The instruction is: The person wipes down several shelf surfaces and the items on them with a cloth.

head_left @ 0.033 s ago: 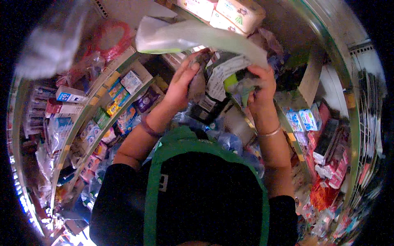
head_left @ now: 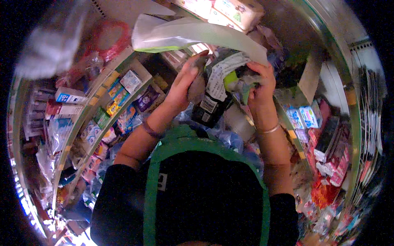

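Between my hands hangs a soft plastic package (head_left: pixel 215 88), black with a white printed panel and a barcode patch low down. A long whitish film flap (head_left: pixel 197 35) with a green edge arches above it; whether it belongs to the same package I cannot tell. My left hand (head_left: pixel 182 84) is closed against a grey-brown side part, its thumb along the edge. At the other side my right hand (head_left: pixel 262 80) has its fingers curled round the crumpled green and grey part (head_left: pixel 240 82). The inner fingers of both hands are partly hidden.
Curved shelves with boxed goods (head_left: pixel 131 82) run along my left. More packets (head_left: pixel 303 117) stand on shelving to the right. Wrapped packs (head_left: pixel 238 14) lie beyond the package, a red ring-shaped bundle (head_left: pixel 111 39) at far left. Bluish plastic wrapping (head_left: pixel 230 139) lies below my hands.
The black package has turned slightly, so its barcode end shows more plainly. The whitish flap has shifted a little to the left. Both hands keep their grip.
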The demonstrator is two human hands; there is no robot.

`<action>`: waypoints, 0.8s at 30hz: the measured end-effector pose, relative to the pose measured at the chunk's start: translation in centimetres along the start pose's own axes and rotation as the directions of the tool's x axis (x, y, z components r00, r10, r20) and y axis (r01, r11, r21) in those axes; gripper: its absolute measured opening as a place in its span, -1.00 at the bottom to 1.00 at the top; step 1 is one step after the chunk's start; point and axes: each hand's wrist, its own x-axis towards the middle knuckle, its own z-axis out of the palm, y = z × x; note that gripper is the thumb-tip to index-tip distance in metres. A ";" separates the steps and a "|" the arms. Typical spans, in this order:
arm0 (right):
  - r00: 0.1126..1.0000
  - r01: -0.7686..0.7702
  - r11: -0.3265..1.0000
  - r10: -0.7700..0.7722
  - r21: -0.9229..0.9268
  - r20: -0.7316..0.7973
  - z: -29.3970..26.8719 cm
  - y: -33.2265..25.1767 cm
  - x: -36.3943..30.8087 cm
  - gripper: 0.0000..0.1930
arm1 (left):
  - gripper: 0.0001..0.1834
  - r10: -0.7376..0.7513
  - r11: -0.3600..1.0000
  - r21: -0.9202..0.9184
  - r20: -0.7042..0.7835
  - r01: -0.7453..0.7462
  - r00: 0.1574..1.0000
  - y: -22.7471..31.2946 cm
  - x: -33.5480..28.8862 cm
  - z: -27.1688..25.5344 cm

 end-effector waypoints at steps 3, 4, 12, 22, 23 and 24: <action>0.889 0.458 0.785 -0.406 -0.417 0.212 -2.0 3.4 2.0 -0.77 | -0.43 -0.025 0.999 0.024 0.086 0.023 0.996 -3.7 -0.7 -4.1; 0.876 0.480 0.744 -0.436 -0.466 0.207 -2.4 3.4 1.5 -0.76 | -0.44 -0.114 0.993 0.052 0.093 0.109 0.989 -4.1 -0.9 -4.9; 0.959 0.167 0.975 -0.196 0.149 0.206 -2.6 3.2 -2.2 -0.69 | -0.37 -0.678 0.699 -0.362 -0.063 0.616 0.733 -7.5 -4.0 -8.2; 0.961 0.163 0.986 -0.167 0.036 0.221 -7.5 7.8 -4.1 -0.83 | -0.33 -0.688 0.696 -0.251 0.032 0.673 0.725 -11.3 -6.0 -8.9; 0.970 0.168 0.973 -0.134 -0.160 0.201 -7.9 8.5 -4.4 -0.81 | -0.33 -0.694 0.695 -0.233 0.031 0.680 0.719 -11.2 -6.1 -9.2; 0.978 0.162 0.922 -0.104 -0.351 0.178 -8.4 9.3 -4.8 -0.79 | -0.32 -0.699 0.694 -0.209 0.030 0.688 0.714 -11.1 -6.2 -9.5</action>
